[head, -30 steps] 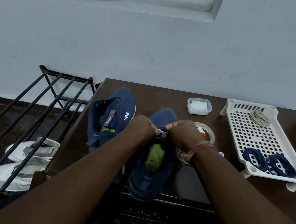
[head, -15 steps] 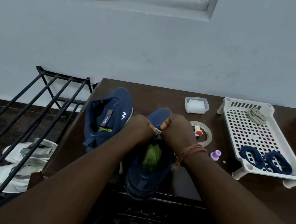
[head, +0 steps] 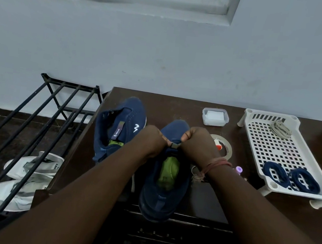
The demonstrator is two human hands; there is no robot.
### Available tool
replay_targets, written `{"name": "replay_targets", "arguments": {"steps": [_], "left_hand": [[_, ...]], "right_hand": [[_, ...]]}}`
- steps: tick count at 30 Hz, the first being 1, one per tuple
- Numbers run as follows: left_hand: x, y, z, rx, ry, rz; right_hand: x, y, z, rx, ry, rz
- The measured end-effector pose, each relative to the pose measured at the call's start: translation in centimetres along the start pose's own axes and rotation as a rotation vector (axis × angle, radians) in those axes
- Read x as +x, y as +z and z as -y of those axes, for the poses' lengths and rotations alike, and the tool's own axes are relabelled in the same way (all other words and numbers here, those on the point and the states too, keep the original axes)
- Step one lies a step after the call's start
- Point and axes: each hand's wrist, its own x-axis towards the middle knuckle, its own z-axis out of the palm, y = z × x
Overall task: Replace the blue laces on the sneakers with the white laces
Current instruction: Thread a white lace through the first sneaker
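Pinching at the throat of the near navy knit sneaker [head: 165,186], the left hand [head: 152,141] and right hand [head: 198,145] sit knuckle to knuckle, fingers curled tight on a small pale lace end [head: 174,144] between them. That sneaker stands on the front edge of the dark brown wooden table [head: 178,107], heel toward the person, its lime-green insole showing in the open mouth. Left of it and further back lies the second navy sneaker [head: 120,126], unlaced, with bare eyelets and a white logo on its side. Right of the near sneaker, at the table's right end, stands a white perforated plastic tray [head: 263,143] on short legs; two coiled dark blue laces [head: 292,178] lie at its front and a loose bundle of off-white laces [head: 281,128] at its back. Behind the near sneaker sit a clear rectangular plastic box [head: 215,116] and a flat ring of tape [head: 226,149]. Left of the table, a black metal bar rack [head: 39,118] stands over white shoes [head: 25,179] on the floor.
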Motion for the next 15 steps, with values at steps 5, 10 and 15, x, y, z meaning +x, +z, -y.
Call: {"name": "replay_targets", "arguments": {"steps": [5,10,15], "left_hand": [[0.0,0.0,0.2,-0.062,-0.009,0.011],[-0.2,0.5,0.1,-0.099,-0.009,-0.005],[-0.3,0.7,0.3,-0.18,-0.052,-0.012]], "right_hand": [[0.6,0.2,-0.7,0.071,0.057,0.071],[1.3,-0.1,-1.5,0.128,0.113,0.186],[1.5,-0.6,-1.6,0.153,0.139,0.232]]}}
